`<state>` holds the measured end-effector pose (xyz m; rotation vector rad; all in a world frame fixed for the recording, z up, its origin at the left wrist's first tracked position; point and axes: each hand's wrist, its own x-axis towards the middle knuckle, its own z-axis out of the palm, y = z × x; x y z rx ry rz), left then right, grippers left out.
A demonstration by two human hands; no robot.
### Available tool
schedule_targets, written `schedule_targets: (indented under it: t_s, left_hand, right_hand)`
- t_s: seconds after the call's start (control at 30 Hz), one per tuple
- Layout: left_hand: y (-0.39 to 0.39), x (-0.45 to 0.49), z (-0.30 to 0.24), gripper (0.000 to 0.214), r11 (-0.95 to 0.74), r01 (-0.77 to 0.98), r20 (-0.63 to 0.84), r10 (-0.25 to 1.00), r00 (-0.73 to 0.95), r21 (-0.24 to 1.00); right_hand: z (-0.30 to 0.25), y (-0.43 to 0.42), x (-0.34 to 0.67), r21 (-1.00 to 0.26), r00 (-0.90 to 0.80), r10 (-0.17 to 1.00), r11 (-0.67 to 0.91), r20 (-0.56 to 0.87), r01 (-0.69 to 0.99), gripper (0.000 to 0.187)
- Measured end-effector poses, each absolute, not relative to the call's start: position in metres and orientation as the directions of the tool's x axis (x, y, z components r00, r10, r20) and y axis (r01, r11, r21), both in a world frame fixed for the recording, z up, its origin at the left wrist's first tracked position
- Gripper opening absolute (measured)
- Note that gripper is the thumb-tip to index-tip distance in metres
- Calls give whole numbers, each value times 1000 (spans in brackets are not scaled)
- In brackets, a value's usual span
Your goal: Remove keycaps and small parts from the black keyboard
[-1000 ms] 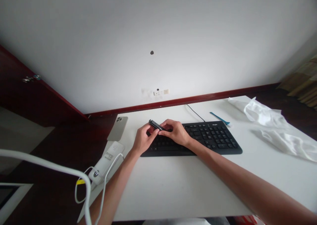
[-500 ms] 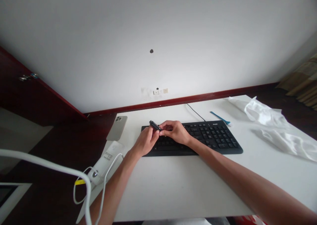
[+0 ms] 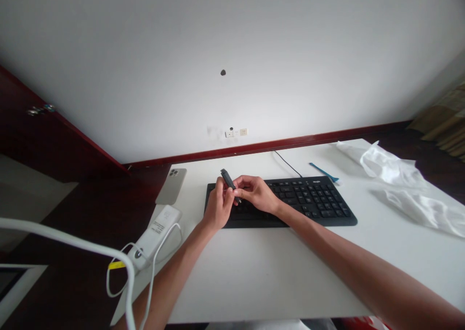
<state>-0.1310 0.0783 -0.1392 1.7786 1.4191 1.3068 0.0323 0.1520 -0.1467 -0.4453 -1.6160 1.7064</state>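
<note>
Both hands are busy with a slim dark stick (image 3: pixel 225 176), held in the air just above the left end of the black keyboard (image 3: pixel 312 199), so the step in hand looks like close fingertip work on that small piece rather than typing. The left hand (image 3: pixel 217 208) is closed around the stick's lower half, with its upper end poking up and tilted away. The right hand (image 3: pixel 257 194) meets it from the side, its fingertips pinched on the stick's lower end, and the two hands touch there. Whether the stick is one part or two cannot be told at this size. Any further handling would, by the look of it, call for a steady pinch and small finger moves. Both forearms reach in from the near edge of the white table (image 3: pixel 254 276), wrists lifted off it. A phone (image 3: pixel 171 185) lies face down to the left, a white cloth (image 3: pixel 399 180) far right.
</note>
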Motion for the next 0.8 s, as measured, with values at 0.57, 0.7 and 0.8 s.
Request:
schedule_targets:
  t_s: [0.57,0.7,0.8]
  left_hand:
    - [78,-131,-140,18,-270,473,353,931,-96,839]
    - [81,-139,-131,20,-313,396,364,929,-59,863]
    - [85,-146,-125,22,-322,215,346,935,-83,922]
  right_hand:
    - [-147,143,23,-960,-625,758,4,186,-281,50]
    - [-139,148,30,-970,-693,702,-17,162,-244,44]
    - [-137,152,35,-980,-742,656,-18,138,-199,40]
